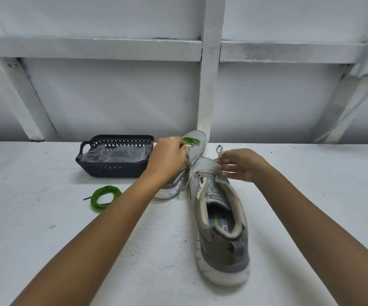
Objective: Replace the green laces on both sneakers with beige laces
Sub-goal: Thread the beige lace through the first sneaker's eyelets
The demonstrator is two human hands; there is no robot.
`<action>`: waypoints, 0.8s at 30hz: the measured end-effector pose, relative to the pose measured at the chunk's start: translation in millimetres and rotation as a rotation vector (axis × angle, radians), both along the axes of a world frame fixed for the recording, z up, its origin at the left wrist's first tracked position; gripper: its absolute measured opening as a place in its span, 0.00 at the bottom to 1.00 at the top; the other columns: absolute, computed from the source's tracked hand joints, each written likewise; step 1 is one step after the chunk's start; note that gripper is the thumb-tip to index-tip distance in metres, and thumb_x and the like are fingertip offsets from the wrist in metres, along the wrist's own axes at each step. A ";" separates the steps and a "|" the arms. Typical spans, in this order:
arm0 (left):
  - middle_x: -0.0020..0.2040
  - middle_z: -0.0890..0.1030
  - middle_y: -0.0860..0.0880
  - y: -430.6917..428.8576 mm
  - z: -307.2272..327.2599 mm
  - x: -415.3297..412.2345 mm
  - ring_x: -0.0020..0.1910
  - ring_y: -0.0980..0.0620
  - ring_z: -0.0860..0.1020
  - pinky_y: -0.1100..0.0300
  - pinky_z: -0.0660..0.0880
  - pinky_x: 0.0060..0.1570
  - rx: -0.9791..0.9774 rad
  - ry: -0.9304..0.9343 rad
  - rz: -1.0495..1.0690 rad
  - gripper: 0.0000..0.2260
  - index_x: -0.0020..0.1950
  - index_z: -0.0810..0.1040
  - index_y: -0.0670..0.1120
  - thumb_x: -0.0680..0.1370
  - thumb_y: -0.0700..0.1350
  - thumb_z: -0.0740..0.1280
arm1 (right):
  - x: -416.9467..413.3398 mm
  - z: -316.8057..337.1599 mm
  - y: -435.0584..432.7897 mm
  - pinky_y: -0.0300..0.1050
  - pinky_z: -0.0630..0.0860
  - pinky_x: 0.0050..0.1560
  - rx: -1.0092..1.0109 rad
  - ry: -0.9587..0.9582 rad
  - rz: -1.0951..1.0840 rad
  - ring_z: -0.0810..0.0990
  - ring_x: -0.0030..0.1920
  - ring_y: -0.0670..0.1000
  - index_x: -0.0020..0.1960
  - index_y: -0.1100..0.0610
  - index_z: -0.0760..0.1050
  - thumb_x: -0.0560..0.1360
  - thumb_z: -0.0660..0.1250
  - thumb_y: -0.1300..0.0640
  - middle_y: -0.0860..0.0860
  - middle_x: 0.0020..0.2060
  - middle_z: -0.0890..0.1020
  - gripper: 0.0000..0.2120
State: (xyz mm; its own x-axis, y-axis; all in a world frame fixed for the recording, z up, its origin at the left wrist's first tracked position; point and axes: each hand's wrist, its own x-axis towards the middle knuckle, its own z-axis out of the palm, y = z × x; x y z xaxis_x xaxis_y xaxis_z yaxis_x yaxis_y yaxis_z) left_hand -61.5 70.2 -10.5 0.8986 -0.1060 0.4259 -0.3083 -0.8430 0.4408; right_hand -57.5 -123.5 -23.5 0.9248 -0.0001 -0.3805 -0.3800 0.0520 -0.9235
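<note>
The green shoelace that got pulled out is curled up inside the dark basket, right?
Not quite. The green shoelace is curled up, but it lies on the white table in front of the dark basket, not inside it. The head view shows this. What shows in the basket is a clear plastic bag.

Inside the near sneaker (225, 259), the grey insole (221, 218) shows the partial letters "RY FO" near its heel; the yellow-green mark beside them is unreadable.
</note>
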 end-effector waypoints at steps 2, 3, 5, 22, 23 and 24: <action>0.40 0.82 0.47 -5.5 1.0 -5.0 0.37 0.53 0.78 0.65 0.69 0.35 -0.351 0.170 -0.040 0.08 0.45 0.82 0.41 0.77 0.38 0.63 | -10.8 -4.7 6.6 0.39 0.73 0.35 -0.033 -0.079 0.008 0.78 0.28 0.44 0.40 0.57 0.73 0.77 0.63 0.65 0.50 0.31 0.79 0.07; 0.38 0.81 0.47 -9.0 2.4 -8.0 0.32 0.56 0.77 0.67 0.70 0.31 -0.575 0.300 -0.074 0.08 0.44 0.80 0.42 0.77 0.35 0.62 | -15.3 -6.8 10.3 0.38 0.72 0.35 -0.051 -0.113 0.008 0.78 0.27 0.44 0.40 0.56 0.73 0.76 0.64 0.65 0.49 0.31 0.80 0.07; 0.36 0.79 0.46 -12.4 2.3 -12.8 0.26 0.59 0.76 0.69 0.73 0.27 -0.912 0.519 -0.138 0.10 0.43 0.78 0.41 0.78 0.32 0.60 | -22.7 -11.3 16.7 0.38 0.68 0.34 -0.080 -0.171 -0.002 0.78 0.27 0.43 0.41 0.56 0.73 0.75 0.66 0.65 0.49 0.30 0.81 0.07; 0.35 0.80 0.48 -18.2 -15.9 -32.9 0.25 0.61 0.75 0.67 0.73 0.31 -0.850 0.666 -0.187 0.07 0.49 0.77 0.41 0.76 0.31 0.62 | -24.9 4.0 35.9 0.42 0.64 0.38 -0.017 -0.219 -0.022 0.79 0.38 0.45 0.40 0.51 0.71 0.77 0.63 0.59 0.47 0.37 0.80 0.09; 0.35 0.80 0.48 -18.0 -15.5 -32.2 0.25 0.61 0.74 0.66 0.73 0.33 -0.809 0.665 -0.192 0.08 0.51 0.78 0.40 0.76 0.31 0.63 | -24.3 6.1 36.8 0.42 0.64 0.38 -0.028 -0.231 -0.013 0.79 0.38 0.44 0.39 0.51 0.71 0.77 0.64 0.59 0.46 0.38 0.80 0.09; 0.35 0.80 0.48 -17.8 -14.4 -31.8 0.26 0.61 0.74 0.67 0.72 0.32 -0.774 0.656 -0.197 0.09 0.52 0.79 0.39 0.76 0.32 0.63 | -23.6 8.1 37.8 0.42 0.63 0.38 -0.047 -0.249 -0.004 0.78 0.38 0.44 0.38 0.51 0.71 0.77 0.64 0.59 0.46 0.38 0.80 0.09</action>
State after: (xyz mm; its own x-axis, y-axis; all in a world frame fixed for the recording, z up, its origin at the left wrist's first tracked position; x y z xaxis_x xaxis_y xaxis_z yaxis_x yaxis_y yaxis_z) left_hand -93.4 52.5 -24.9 0.9750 -0.1820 -0.1276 0.0866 -0.2178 0.9721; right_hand -81.1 -85.6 -15.4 0.9899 -0.0162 -0.1407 -0.1406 0.0075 -0.9900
